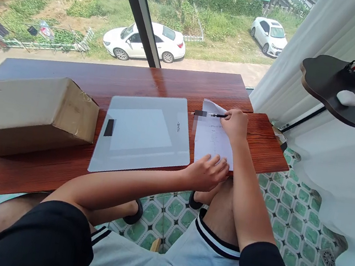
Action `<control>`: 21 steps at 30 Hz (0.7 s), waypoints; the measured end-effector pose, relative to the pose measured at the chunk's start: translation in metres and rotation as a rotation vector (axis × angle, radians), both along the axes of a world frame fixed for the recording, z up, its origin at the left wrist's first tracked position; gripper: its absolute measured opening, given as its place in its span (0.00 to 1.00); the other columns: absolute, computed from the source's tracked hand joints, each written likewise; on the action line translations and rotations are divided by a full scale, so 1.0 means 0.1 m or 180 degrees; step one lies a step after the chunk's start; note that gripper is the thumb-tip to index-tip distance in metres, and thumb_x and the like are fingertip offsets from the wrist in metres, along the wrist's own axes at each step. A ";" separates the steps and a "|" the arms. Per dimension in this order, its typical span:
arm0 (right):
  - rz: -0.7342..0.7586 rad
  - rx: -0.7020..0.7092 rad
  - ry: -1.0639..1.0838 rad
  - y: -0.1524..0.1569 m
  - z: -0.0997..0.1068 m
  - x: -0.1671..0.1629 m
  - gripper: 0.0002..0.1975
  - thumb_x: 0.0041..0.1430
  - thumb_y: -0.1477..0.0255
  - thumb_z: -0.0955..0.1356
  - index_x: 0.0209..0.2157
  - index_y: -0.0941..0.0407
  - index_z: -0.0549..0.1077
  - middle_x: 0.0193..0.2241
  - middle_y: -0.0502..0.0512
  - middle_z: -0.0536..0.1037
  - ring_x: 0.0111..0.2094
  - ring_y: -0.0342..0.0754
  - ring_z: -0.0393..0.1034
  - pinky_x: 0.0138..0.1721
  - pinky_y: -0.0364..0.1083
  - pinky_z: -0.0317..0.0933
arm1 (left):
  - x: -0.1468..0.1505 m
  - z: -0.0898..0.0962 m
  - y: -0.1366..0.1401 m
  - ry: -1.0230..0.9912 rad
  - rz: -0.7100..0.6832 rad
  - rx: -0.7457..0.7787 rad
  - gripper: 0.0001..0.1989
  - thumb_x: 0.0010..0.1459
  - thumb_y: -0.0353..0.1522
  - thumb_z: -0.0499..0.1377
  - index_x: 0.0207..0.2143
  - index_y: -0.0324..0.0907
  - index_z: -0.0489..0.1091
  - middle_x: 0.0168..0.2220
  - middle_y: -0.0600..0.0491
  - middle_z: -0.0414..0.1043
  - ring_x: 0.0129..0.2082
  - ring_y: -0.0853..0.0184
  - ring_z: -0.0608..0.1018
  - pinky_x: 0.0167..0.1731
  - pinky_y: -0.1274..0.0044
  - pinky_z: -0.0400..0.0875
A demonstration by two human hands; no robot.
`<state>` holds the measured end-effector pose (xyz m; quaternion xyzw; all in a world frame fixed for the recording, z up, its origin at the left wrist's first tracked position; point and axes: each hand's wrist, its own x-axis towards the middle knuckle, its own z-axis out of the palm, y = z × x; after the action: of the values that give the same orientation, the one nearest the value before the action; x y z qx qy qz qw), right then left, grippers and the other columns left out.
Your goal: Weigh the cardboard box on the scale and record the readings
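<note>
My right hand (pixel 235 125) is closed at the upper right of a white printed sheet of paper (pixel 212 138), with its fingers pinched on the end of a dark pen (pixel 218 115). The pen lies sideways across the top of the sheet and points left; a blurred patch hides part of it. Behind it the sheet's far edge curls up a little. My left hand (pixel 209 172) rests on the sheet's near edge at the table's front, fingers apart and slightly bent, holding nothing.
A pale grey flat panel (pixel 144 130) lies left of the paper on the brown wooden table (pixel 269 147). A large cardboard box (pixel 28 116) stands at the left. A dark shelf (pixel 327 80) with a white mouse (pixel 348 98) juts out at the right, near a white curtain.
</note>
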<state>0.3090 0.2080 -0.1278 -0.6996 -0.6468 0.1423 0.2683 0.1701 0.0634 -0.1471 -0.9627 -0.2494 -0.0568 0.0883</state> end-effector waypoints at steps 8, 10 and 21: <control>0.0065 -0.0243 -0.0269 0.03 -0.05 -0.06 0.12 0.51 0.81 0.71 0.39 0.62 0.80 0.31 0.63 0.79 0.42 0.61 0.74 0.49 0.53 0.64 | -0.01 -0.03 0.00 0.0189 -0.0042 0.0119 0.23 0.65 0.30 0.43 0.59 0.32 0.63 0.59 0.38 0.68 0.51 0.55 0.73 0.38 0.68 0.66; 0.0100 -0.0273 -0.0337 0.04 -0.04 -0.09 0.12 0.52 0.80 0.71 0.40 0.63 0.80 0.33 0.65 0.79 0.43 0.62 0.74 0.49 0.53 0.64 | -0.01 -0.02 0.00 0.0204 -0.0035 0.0140 0.23 0.65 0.30 0.43 0.59 0.31 0.63 0.58 0.38 0.68 0.51 0.55 0.73 0.38 0.68 0.66; 0.0195 0.0628 -0.0462 -0.21 0.17 -0.54 0.20 0.71 0.65 0.58 0.32 0.59 0.75 0.28 0.60 0.75 0.31 0.51 0.70 0.32 0.45 0.51 | -0.12 0.12 -0.06 0.0175 -0.0015 0.0063 0.16 0.64 0.30 0.46 0.49 0.34 0.69 0.51 0.38 0.72 0.53 0.54 0.73 0.46 0.66 0.69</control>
<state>0.2552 0.1874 -0.1111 -0.6582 -0.6964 0.0351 0.2838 0.1583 0.0573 -0.1354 -0.9636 -0.2440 -0.0330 0.1045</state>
